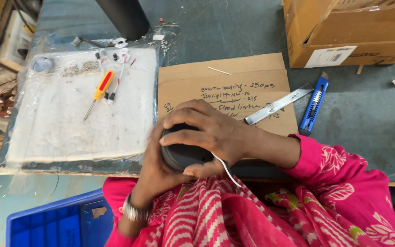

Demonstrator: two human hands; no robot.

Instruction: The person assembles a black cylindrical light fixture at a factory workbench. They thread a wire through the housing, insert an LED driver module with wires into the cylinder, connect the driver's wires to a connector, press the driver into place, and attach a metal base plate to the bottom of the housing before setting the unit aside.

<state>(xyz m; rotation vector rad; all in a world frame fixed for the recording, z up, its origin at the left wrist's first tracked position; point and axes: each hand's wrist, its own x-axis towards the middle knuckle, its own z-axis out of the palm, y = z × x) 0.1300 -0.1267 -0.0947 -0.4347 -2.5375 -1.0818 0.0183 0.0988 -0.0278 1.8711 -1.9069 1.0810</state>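
Observation:
A round black housing [179,154] sits at the near edge of the table, held between both hands. My right hand [206,130] lies over its top with fingers curled round the rim. My left hand [154,164] cups it from the left and below. A thin white wire [227,170] runs out from under my right hand toward my lap. Most of the housing is hidden by the hands.
A white padded board [69,123] at left carries a yellow-handled screwdriver [99,91], small screws [78,68] and connectors. A written-on cardboard sheet [234,82], metal strip [277,105], blue utility knife [314,105], cardboard box [348,32], black post [124,18], and blue crate [51,224] surround me.

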